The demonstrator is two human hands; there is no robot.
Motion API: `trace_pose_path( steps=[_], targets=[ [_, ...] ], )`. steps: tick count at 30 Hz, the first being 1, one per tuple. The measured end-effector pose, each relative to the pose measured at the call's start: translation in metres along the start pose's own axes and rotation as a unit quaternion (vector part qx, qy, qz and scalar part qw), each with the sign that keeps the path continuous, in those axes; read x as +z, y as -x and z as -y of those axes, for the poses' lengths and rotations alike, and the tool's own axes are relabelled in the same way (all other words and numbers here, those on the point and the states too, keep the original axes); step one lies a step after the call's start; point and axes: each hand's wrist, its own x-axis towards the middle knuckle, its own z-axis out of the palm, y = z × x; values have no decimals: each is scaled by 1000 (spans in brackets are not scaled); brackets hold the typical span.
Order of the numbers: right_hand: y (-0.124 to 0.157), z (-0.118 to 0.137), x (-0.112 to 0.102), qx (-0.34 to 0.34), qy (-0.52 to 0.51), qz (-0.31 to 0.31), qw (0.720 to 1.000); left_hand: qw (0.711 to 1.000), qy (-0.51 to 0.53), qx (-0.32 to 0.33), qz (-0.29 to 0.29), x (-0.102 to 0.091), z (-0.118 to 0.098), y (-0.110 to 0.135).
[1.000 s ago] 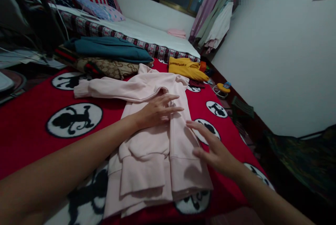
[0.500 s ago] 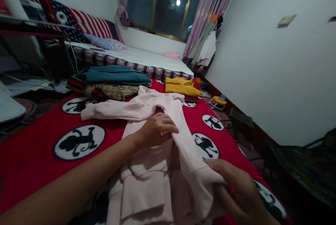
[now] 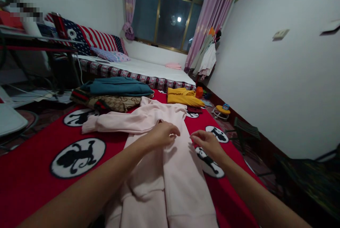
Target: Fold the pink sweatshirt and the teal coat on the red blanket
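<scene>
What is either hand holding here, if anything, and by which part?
Nothing appears held: the left hand is curled over the pink sweatshirt, the right hand is near its edge, neither visibly gripping cloth.

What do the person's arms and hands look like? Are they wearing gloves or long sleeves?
No gloves: the left hand and the right hand are both bare. No sleeves show on the left forearm or the right forearm either. Both forearms are long and slim, narrowing toward the wrists. I see no watch or bracelet.
</scene>
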Motion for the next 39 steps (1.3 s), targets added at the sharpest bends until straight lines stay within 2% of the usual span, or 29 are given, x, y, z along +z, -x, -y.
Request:
trace_pose_path(
  steps=[1,3,6,9,11,13,15,17,19,20,23,25,27,29,32,35,37,39],
  targets=[
    [-17,-9,2,11,6,-27,1000,999,-25,-14,-26,7,5,-5],
    [-42,-25,8,34,39,-53,997,997,-57,-28,-34,20,14,-9],
    [-56,-35,19,44,138,-37,989,996,-78,-34,-25,33,25,-4],
    [-46,-34,29,20,235,-45,971,994,-78,-47,-57,38,31,2],
    [-34,-32,29,-3,230,-76,970,994,-75,-45,-62,39,32,4],
    [-22,-33,24,-17,183,-100,978,996,-70,-36,-50,40,30,3],
    [-16,-38,16,-9,160,-77,984,997,-66,-28,-39,41,28,2],
    [-18,-45,6,17,179,-8,984,997,-64,-30,-45,44,26,1],
    [-31,-48,-3,35,203,24,978,995,-66,-34,-62,48,25,0],
    [-41,-47,-7,36,211,9,977,995,-69,-32,-69,50,25,0],
    [-79,-37,-9,-2,241,-99,966,993,-90,-14,-75,53,24,1],
    [-104,-29,-1,-56,258,-111,958,992,-99,-4,-75,54,23,3],
    [-123,-25,17,-112,277,-56,953,992,-99,-2,-77,54,23,3],
    [-136,-26,39,-138,313,31,939,992,-96,-1,-80,55,24,3],
    [-149,-30,64,-90,383,118,912,992,-89,-4,-86,57,26,3],
    [-160,-21,71,-13,418,174,892,992,-80,-1,-96,57,29,3],
    [-163,-9,70,13,425,197,883,992,-71,5,-107,57,31,4],
    [-158,2,72,19,430,186,883,991,-53,11,-124,58,33,4]
  ],
)
